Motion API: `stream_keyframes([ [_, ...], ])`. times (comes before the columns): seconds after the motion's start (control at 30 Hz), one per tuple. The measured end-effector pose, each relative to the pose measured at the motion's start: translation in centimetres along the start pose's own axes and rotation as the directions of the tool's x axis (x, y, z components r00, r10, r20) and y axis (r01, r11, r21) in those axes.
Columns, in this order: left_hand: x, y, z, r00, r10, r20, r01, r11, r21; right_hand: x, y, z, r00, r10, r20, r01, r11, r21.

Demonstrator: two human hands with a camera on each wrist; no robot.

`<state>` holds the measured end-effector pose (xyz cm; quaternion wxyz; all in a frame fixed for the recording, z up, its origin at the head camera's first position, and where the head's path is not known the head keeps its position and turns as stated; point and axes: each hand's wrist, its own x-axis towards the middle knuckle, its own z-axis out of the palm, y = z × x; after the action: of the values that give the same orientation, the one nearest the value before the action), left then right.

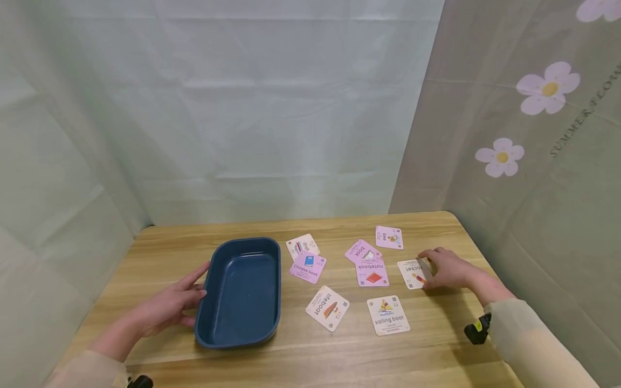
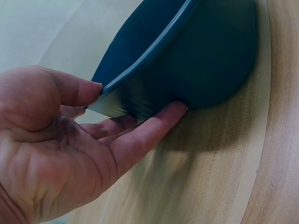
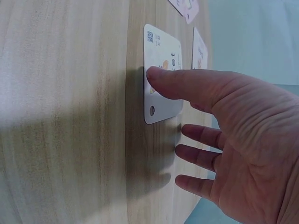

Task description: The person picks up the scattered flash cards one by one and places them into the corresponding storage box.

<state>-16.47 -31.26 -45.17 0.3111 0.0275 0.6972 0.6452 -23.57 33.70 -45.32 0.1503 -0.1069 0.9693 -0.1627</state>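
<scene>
Fingers [image 2: 145, 140] of my left hand [image 1: 165, 307] stretch out nearly straight, a little spread, against the outside of the blue tray [image 1: 247, 299], with my thumb tip [image 2: 88, 92] at its rim. The tray sits towards the left edge of the worktop [image 1: 339, 355], its long sides running between back and front.

Towards the right edge, my right hand [image 1: 451, 269] is at the rocket card [image 1: 410, 272]: the thumb lies over its face, three fingers reach out beside it, and the forefinger is mostly hidden, so I cannot tell whether I have it pinched.

Between them, the Chinese book card [image 1: 308, 267] overlaps the ship card [image 1: 302, 243], and the book card [image 1: 361, 251] meets the notebook card [image 1: 372, 274]. The bee card [image 1: 390, 237] lies nearest the back edge; the lifeboat card [image 1: 328, 309] and sailing boat card [image 1: 388, 318] lie closer to the front.
</scene>
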Motion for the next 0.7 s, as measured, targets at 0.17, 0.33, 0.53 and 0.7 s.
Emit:
stream_keyframes([
  [0.17, 0.00, -0.04, -0.07, 1.000, 0.005, -0.010, -0.005, 1.000, -0.003, 0.10, -0.03, -0.20, 1.000, -0.001, 0.005, 0.001, 1.000, -0.005],
  [0.33, -0.01, -0.26, -0.07, 1.000, 0.017, -0.015, -0.018, 1.000, -0.005, 0.12, -0.13, -0.16, 1.000, 0.000, 0.009, 0.000, 1.000, -0.005],
  [0.53, -0.03, -0.43, 0.03, 0.999, 0.031, -0.032, -0.030, 0.999, 0.027, 0.11, -0.13, -0.06, 1.000, -0.001, 0.005, 0.001, 1.000, -0.005],
  [0.7, -0.12, -0.37, 0.28, 0.999, 0.029, -0.037, -0.028, 0.999, 0.038, 0.18, 0.00, 0.00, 1.000, 0.000, -0.001, 0.000, 1.000, -0.003],
])
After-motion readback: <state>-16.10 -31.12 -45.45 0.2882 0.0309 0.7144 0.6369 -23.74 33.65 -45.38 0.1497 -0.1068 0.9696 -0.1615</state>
